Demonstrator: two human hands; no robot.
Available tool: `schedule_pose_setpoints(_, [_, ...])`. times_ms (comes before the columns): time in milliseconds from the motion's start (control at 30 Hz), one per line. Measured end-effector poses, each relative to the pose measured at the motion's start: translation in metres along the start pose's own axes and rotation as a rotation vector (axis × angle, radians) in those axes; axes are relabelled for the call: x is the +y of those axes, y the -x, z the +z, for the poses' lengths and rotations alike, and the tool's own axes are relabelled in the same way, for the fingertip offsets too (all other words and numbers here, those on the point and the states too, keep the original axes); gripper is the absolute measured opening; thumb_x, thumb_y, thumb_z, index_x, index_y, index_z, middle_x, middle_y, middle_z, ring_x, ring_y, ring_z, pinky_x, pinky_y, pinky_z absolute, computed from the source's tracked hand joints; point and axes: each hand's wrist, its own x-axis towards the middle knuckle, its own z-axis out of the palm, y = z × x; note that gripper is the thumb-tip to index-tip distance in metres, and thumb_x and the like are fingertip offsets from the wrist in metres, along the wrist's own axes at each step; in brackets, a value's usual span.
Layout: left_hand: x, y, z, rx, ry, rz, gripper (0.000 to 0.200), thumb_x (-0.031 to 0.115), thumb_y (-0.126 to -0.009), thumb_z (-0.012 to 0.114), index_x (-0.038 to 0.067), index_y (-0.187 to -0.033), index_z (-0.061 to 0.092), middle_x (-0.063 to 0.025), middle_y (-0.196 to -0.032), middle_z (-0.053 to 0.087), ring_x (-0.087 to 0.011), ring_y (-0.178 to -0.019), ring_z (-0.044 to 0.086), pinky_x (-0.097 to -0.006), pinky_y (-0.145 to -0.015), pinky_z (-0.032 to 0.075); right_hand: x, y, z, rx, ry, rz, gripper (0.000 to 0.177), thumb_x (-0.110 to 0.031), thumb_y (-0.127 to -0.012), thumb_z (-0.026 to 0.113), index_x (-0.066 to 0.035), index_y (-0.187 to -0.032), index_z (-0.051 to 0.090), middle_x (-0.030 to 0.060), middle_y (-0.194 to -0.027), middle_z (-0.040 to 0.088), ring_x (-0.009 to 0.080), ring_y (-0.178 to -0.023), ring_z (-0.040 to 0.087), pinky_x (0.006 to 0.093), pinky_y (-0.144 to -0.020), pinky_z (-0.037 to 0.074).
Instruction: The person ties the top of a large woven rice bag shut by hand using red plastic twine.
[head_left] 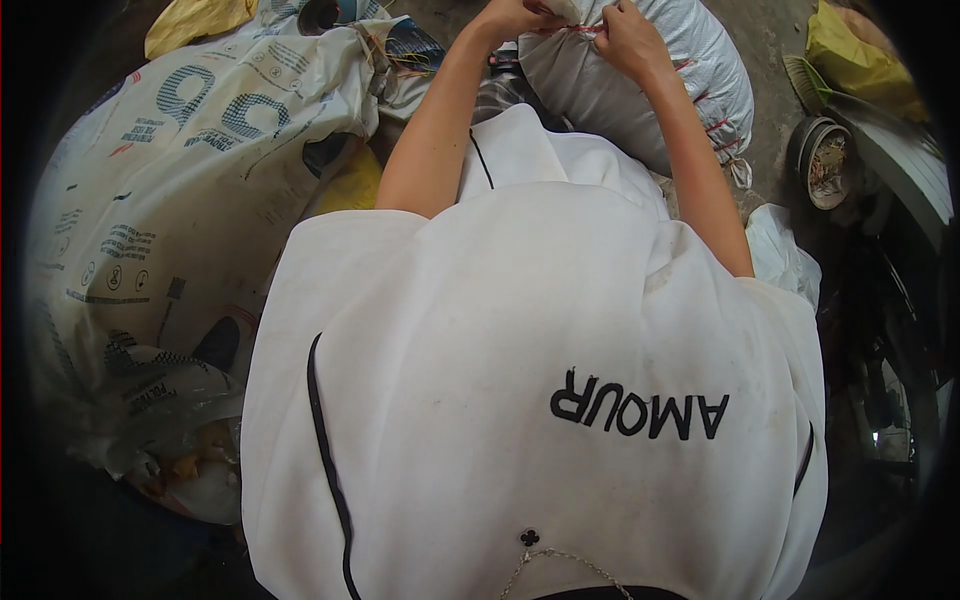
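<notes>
A full white woven sack (712, 70) with red stripes or stitching stands in front of me at the top of the view. My left hand (513, 18) is closed at the gathered mouth of the sack, its fingertips partly cut off by the upper edge. On the other side of that mouth, my right hand (634, 42) is closed in a pinch on the sack, close to a thin red string (580, 29). The string runs across the bunched material between both hands. Whether either hand also grips the string is too small to tell.
Large printed plastic bags (130, 210) fill the left side, with yellow material (352, 182) beside them. At right are a round container of debris (828, 165), a yellow bag (862, 62) and a white plastic bag (785, 250). My white shirt (480, 300) covers the middle.
</notes>
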Motion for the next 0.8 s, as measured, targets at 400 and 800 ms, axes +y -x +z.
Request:
schedule_pose_setpoints(400, [0.015,0.011,0.006,-0.015,-0.303,-0.065,0.027,0.026,-0.080,0.071,0.001,-0.091,0.070,-0.0032,-0.074,0.066,-0.0105,-0.066,0.060,-0.0246,-0.066,0.050,-0.014,-0.013,-0.015,0.307,0.021,-0.313,0.026,-0.016,-0.079,0.063,-0.002,-0.101,0.062,0.0134,-0.093,0.065,0.0219,-0.071,0.060,0.0316,-0.068,0.049])
schedule_pose_setpoints(800, [0.008,0.026,0.035,0.254,-0.427,-0.098,0.026,0.032,-0.079,0.071,0.007,-0.087,0.071,-0.0043,-0.070,0.066,-0.0110,-0.063,0.060,-0.0278,-0.062,0.047,0.002,-0.009,0.015,0.042,-0.804,0.245,0.018,-0.014,-0.078,0.064,-0.001,-0.089,0.068,0.0109,-0.078,0.067,0.0170,-0.070,0.066,0.0299,-0.064,0.050])
